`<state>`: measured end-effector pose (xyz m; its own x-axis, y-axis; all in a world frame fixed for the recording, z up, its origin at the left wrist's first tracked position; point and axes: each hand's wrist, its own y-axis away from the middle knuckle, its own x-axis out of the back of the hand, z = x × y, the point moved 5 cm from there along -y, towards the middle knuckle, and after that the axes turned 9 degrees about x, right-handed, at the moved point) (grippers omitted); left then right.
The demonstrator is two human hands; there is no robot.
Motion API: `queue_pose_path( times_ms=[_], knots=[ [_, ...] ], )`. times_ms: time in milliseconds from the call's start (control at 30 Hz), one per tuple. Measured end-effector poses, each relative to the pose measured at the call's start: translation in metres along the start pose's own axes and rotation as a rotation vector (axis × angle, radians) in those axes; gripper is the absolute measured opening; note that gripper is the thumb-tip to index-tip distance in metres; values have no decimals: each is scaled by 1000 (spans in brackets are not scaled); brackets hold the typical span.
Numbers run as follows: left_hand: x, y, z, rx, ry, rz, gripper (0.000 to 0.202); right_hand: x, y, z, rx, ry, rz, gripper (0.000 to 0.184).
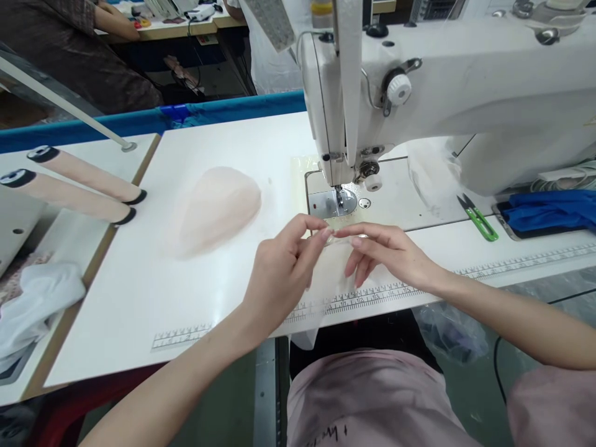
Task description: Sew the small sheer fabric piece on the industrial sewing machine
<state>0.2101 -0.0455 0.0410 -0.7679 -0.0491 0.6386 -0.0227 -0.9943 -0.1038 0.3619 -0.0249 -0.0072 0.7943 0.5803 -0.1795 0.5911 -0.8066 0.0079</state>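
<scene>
My left hand (288, 261) is closed in a pinch on the edge of a thin, see-through piece of fabric (321, 279), in front of the sewing machine's needle area. My right hand (382, 248) meets it from the right, its index fingertip at the left fingertips and its thumb against the same edge; the other fingers hang lower. The fabric drapes over the table's front edge. Just behind the hands are the presser foot (339, 197) and metal needle plate (326, 203) of the white sewing machine (437, 81).
A pale sheer fabric piece (221, 211) lies flat on the left of the table. Green thread snips (479, 218), blue cloth (554, 210) and a phone (507, 220) are at right. A ruler strip (372, 299) runs along the front edge. Two padded rollers (69, 198) stick out at left.
</scene>
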Motion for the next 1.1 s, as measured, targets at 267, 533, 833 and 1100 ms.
queue_pose_path(
  times_ms=[267, 533, 833, 1100],
  knots=[
    [-16, 11, 12, -186, 91, -107, 23, 1, 2, -9, 115, 158, -25, 25],
    [-29, -16, -19, 330, 451, -672, 41, 10, 9, -22, 137, 197, -132, 19],
    [-41, -33, -20, 380, 491, -759, 24, 19, 2, -29, 150, 316, -286, 17],
    [-43, -34, -22, 228, 269, -466, 16, 35, -6, -31, 66, 677, -307, 12]
  ],
)
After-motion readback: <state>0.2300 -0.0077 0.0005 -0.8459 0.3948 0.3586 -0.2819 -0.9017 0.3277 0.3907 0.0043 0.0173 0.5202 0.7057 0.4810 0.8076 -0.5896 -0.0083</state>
